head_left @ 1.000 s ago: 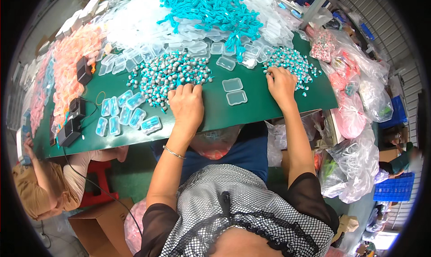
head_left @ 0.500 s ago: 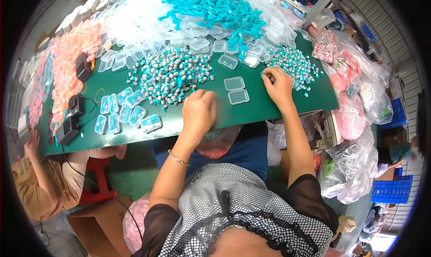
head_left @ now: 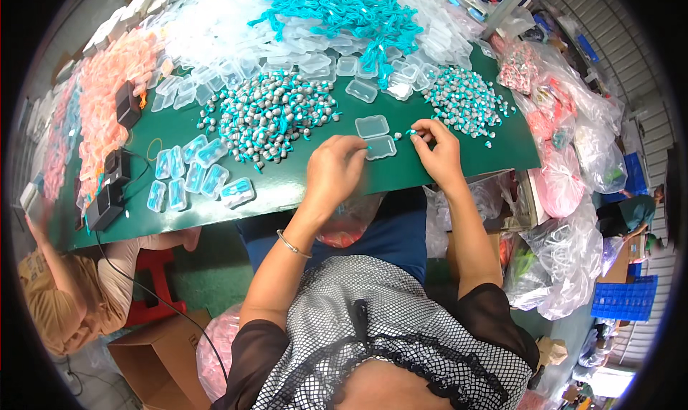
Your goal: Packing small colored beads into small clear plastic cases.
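A clear plastic case point(head_left: 371, 127) lies unfolded on the green table, its two halves one behind the other. My left hand point(head_left: 335, 168) is at the left edge of the nearer half, fingers pinched, with a speck of teal at the tips; what it holds is too small to make out. To the right of the case, my right hand point(head_left: 438, 150) pinches a small grey-and-teal plug point(head_left: 411, 132). A loose grey piece point(head_left: 398, 135) sits between that hand and the case. Beyond my hands are a large heap of grey-and-teal plugs point(head_left: 269, 112) and a smaller heap point(head_left: 469, 98).
Several closed clear cases with teal contents point(head_left: 193, 172) lie at the left. Teal cords point(head_left: 337, 12) top a bank of empty clear cases point(head_left: 308, 48). Orange packs point(head_left: 118, 87) and black boxes point(head_left: 107, 203) stand farther left, near another person's arm point(head_left: 54, 256). Plastic bags point(head_left: 562, 188) hang at the right.
My right hand has drawn back from the smaller heap with a plug in its fingertips. My left hand has moved right to the case's edge. A grey piece now shows beside the case.
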The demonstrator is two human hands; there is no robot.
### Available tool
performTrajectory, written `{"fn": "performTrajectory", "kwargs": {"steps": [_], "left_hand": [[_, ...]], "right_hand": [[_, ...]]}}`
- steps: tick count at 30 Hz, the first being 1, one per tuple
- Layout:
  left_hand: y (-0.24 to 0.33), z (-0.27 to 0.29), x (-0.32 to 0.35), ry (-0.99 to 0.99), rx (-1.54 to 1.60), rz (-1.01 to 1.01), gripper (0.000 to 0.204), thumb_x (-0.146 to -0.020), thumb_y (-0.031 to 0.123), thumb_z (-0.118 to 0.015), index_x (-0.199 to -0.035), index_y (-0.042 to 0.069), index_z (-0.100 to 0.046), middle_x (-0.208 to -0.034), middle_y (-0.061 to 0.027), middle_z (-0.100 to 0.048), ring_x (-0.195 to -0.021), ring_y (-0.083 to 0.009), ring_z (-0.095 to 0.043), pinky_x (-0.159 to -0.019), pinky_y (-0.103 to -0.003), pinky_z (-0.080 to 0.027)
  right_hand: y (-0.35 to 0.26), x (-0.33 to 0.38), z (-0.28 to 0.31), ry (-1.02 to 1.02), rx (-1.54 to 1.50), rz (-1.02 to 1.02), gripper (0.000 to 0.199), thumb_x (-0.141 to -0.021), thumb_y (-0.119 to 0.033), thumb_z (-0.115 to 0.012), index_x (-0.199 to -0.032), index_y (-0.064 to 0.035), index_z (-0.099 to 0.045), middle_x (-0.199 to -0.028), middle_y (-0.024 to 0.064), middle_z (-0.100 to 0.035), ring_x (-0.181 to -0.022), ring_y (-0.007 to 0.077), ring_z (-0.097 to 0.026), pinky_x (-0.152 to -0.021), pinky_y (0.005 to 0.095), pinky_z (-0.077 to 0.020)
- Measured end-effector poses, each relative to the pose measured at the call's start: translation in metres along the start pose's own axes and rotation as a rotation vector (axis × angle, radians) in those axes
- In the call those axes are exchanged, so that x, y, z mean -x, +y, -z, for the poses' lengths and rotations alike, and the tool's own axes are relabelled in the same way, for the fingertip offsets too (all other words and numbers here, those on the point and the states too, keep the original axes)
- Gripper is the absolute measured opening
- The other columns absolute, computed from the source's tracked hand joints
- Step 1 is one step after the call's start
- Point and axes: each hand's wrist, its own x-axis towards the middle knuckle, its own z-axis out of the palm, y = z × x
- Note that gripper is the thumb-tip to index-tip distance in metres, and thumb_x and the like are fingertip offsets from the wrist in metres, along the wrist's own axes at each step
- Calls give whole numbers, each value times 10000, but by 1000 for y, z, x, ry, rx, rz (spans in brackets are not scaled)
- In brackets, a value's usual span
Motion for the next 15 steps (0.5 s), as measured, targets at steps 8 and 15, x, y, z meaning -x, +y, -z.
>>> {"fn": "performTrajectory", "kwargs": {"steps": [8,15], "left_hand": [[-4,-16,-5,43,-165,-168,99,-809,81,-724,-905,58,-714,-827,-93,-644,-776,-283,-614,-698,-398,-493],[-4,-21,-1,54,-271,-176,71,-809,119,-699,-862,73,-703,-902,-88,-610,-891,-290,-599,-762,-425,-462]], "right_hand": [[-28,13,-26,-55,-2,140,114,-813,-125,-732,-926,-115,-726,-897,11,-681,-880,211,-618,-834,375,-411],[-33,9,-21,-49,195,292,101,-829,-95,-697,-922,-110,-733,-929,27,-661,-916,239,-603,-848,384,-418]]}}
